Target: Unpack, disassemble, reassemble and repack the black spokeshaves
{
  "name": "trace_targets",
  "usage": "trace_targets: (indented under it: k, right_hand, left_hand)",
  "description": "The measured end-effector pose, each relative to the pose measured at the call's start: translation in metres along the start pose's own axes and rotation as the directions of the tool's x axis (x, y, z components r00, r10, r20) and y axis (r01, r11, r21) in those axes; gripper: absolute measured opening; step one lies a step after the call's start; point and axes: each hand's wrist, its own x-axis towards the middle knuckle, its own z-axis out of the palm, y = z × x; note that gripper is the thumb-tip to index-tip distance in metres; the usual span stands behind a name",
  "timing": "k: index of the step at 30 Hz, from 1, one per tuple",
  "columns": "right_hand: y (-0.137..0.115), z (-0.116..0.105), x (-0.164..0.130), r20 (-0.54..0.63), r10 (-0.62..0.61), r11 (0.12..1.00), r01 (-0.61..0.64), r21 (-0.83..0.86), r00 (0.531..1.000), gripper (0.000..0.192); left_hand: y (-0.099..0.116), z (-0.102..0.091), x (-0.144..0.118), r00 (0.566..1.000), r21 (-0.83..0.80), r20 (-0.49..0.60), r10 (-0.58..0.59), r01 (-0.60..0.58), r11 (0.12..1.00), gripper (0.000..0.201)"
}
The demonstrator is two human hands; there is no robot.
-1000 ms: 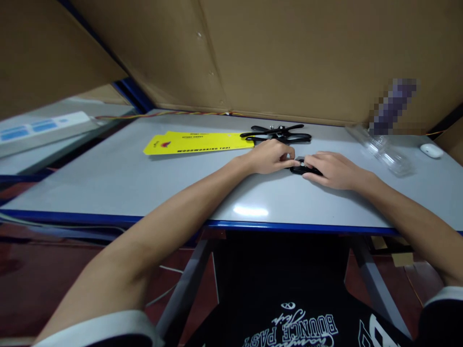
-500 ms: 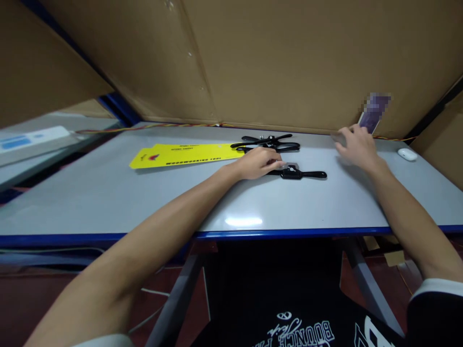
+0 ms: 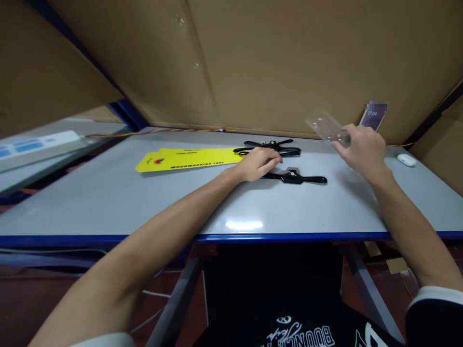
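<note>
My right hand (image 3: 363, 147) is raised over the table's right side, fingers closed on a clear plastic piece (image 3: 325, 126) that is blurred by motion. My left hand (image 3: 258, 164) rests palm down at mid-table, fingers loosely bent, with nothing visible in them. Just below it lies a black spokeshave (image 3: 292, 177), its left handle partly covered by that hand. Beyond the left hand, more black spokeshaves (image 3: 271, 144) lie piled together. Yellow cards (image 3: 195, 159) printed "WOODWORKING TOOL" lie overlapping to the left, their right ends near the pile.
A phone (image 3: 374, 115) leans on the cardboard wall (image 3: 260, 62) behind the right hand. At the right lies a white earbud case (image 3: 406, 160). Thin wires (image 3: 159, 131) run along the table's back edge. A white box (image 3: 39, 147) sits on a side surface at left.
My right hand has risen slightly, lifting the clear plastic piece up and leftward near the phone. My left hand stays almost in place. The view has shifted a little.
</note>
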Motion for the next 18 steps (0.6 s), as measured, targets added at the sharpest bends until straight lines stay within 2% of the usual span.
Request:
trace_targets:
  k: [2,4,6,8,9,12,15,18]
  right_hand:
    - [-0.019,0.001,-0.009,-0.009,-0.227,0.967,0.227,0.117,0.974,0.045]
    - [-0.035,0.008,-0.019,0.034,-0.397,0.888,0.375,0.268,0.917,0.044]
    - [-0.048,0.016,-0.028,0.084,-0.547,0.763,0.455,0.459,0.833,0.045]
    - [-0.057,0.023,-0.035,0.118,-0.631,0.665,0.455,0.593,0.767,0.048]
    - [-0.060,0.025,-0.038,0.139,-0.641,0.649,0.435,0.624,0.755,0.051]
    - [-0.062,0.026,-0.040,0.208,-0.609,0.677,0.365,0.638,0.766,0.056]
    - [-0.054,0.023,-0.036,0.235,-0.594,0.697,0.346,0.628,0.769,0.061]
    - [-0.045,0.020,-0.030,0.268,-0.571,0.733,0.335,0.592,0.776,0.070]
  left_hand:
    - [0.007,-0.005,-0.002,0.991,0.102,-0.130,0.009,0.004,0.995,0.045]
    - [0.016,-0.011,-0.003,0.967,0.180,-0.252,0.020,0.027,0.983,0.045]
    - [0.025,-0.017,-0.004,0.949,0.212,-0.315,0.033,0.036,0.977,0.044]
    - [0.030,-0.020,-0.003,0.953,0.211,-0.301,0.032,0.033,0.977,0.041]
    - [0.032,-0.020,-0.002,0.961,0.205,-0.274,0.026,0.032,0.978,0.040]
    - [0.031,-0.015,0.002,0.986,0.176,-0.163,-0.020,0.049,0.983,0.037]
    - [0.030,-0.011,0.004,0.995,0.151,-0.072,-0.075,0.085,0.985,0.035]
    - [0.032,-0.014,0.002,0.998,0.151,-0.013,-0.068,0.069,0.986,0.035]
